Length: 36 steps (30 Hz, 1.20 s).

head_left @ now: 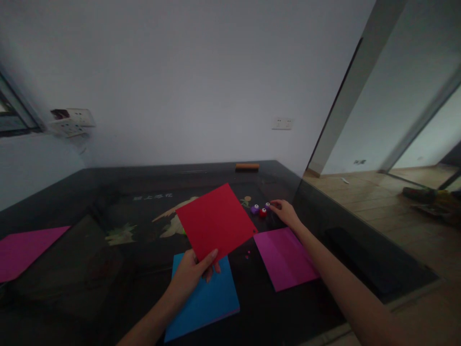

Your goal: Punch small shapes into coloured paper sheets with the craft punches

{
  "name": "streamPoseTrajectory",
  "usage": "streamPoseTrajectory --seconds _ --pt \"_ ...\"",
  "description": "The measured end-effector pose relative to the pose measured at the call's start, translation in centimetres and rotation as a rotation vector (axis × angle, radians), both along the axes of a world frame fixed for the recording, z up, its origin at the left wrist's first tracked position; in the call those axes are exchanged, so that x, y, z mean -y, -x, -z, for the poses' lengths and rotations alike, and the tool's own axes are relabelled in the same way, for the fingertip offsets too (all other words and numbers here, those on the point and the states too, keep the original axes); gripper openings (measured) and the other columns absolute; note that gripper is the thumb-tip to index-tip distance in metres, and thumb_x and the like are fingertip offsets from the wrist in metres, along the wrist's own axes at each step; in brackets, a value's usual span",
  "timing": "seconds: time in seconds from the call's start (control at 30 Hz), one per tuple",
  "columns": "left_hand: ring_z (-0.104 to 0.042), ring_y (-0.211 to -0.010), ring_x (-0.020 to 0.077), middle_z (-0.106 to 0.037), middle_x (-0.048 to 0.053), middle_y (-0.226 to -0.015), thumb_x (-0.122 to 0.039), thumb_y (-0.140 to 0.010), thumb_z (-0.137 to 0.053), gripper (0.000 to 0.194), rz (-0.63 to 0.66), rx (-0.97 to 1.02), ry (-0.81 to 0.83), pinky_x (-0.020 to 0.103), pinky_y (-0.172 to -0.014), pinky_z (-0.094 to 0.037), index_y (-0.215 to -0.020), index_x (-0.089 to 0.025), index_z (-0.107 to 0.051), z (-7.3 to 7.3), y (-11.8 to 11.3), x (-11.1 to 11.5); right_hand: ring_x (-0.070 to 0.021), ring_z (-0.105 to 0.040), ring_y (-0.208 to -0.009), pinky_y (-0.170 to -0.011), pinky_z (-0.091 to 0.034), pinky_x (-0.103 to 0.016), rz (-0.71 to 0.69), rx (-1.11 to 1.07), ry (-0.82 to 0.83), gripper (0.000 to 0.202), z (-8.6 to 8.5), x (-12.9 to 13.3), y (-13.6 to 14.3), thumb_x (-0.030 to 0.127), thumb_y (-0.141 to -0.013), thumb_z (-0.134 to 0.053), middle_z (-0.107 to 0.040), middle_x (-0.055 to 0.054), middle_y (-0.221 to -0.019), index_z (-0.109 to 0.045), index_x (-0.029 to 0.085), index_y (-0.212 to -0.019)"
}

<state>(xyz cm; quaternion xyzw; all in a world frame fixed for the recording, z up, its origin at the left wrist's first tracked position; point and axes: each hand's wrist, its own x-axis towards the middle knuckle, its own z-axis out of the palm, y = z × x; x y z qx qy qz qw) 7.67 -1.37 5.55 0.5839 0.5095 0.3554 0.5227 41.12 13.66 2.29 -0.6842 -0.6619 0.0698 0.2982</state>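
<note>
My left hand (196, 269) pinches a red sheet of square paper (218, 222) by its near edge and holds it up, tilted, above the table. A small dark notch or hole shows near the sheet's right corner. Under that hand lies a blue stack of paper (207, 307). My right hand (283, 210) reaches to the far right, with its fingertips closed at a small purple craft punch (267, 205) with a white top. Beside it stand a red craft punch (262, 213) and another purple punch (255, 209). Tiny pink paper bits (248, 253) lie between the sheets.
A pink-purple sheet (286, 259) lies under my right forearm. Another pink sheet (29, 250) is at the table's left. An orange-brown bar (247, 166) rests at the back edge of the dark, glossy table (144, 278), by the wall. A black flat object (360, 259) sits right.
</note>
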Motion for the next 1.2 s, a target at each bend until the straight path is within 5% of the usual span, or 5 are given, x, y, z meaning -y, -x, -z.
streamPoseTrajectory --seconds 0.33,0.6,0.8,0.97,1.2 --pt "-0.042 -0.039 0.0094 -0.048 -0.003 -0.042 -0.056 -0.079 -0.048 0.050 0.061 -0.031 -0.032 0.022 -0.046 -0.032 -0.054 -0.015 -0.060 0.0 -0.3 0.2 -0.0217 -0.063 -0.088 -0.077 -0.049 -0.034 -0.208 -0.267 -0.187 0.023 -3.9 6.9 3.0 0.034 -0.085 -0.052 -0.067 -0.009 -0.096 -0.067 0.018 -0.093" --pt "-0.053 -0.043 0.0115 -0.059 0.002 -0.048 -0.051 -0.084 -0.045 0.049 0.160 -0.255 -0.063 0.022 -0.052 -0.043 -0.056 -0.015 -0.063 0.6 -0.6 0.3 -0.0186 -0.065 -0.072 -0.069 -0.053 -0.033 -0.449 -0.892 0.157 0.034 -4.3 10.0 7.7 0.046 -0.080 -0.059 -0.069 -0.006 -0.080 -0.066 0.018 -0.098" --pt "-0.063 -0.057 0.0154 -0.069 0.004 -0.061 -0.047 -0.088 -0.042 0.046 0.322 -0.291 -0.103 0.024 -0.063 -0.048 -0.067 -0.016 -0.068 -0.2 -0.8 1.2 -0.0170 -0.064 -0.069 -0.064 -0.051 -0.029 -0.378 -1.052 0.221 0.031 -4.2 10.1 7.4 0.036 -0.063 -0.078 -0.070 -0.003 -0.076 -0.067 0.019 -0.087" --pt "-0.063 -0.084 0.0209 -0.070 0.004 -0.089 -0.047 -0.086 -0.045 0.035 0.120 -0.274 -0.197 0.028 -0.075 -0.047 -0.088 -0.019 -0.067 -0.5 -0.3 0.6 -0.0151 -0.062 -0.065 -0.065 -0.048 -0.029 -0.285 -1.106 0.219 0.027 -4.1 9.9 7.2 0.033 -0.059 -0.079 -0.068 -0.001 -0.071 -0.068 0.018 -0.079" --pt "-0.059 -0.062 0.0154 -0.065 0.000 -0.071 -0.044 -0.080 -0.054 0.030 -0.031 -0.063 -0.101 0.024 -0.058 -0.046 -0.087 -0.016 -0.063 -0.1 -0.2 -0.3 -0.0166 -0.063 -0.065 -0.065 -0.049 -0.031 -0.286 -1.082 0.179 0.033 -3.5 9.6 7.5 0.037 -0.058 -0.078 -0.067 -0.001 -0.070 -0.065 0.018 -0.080"
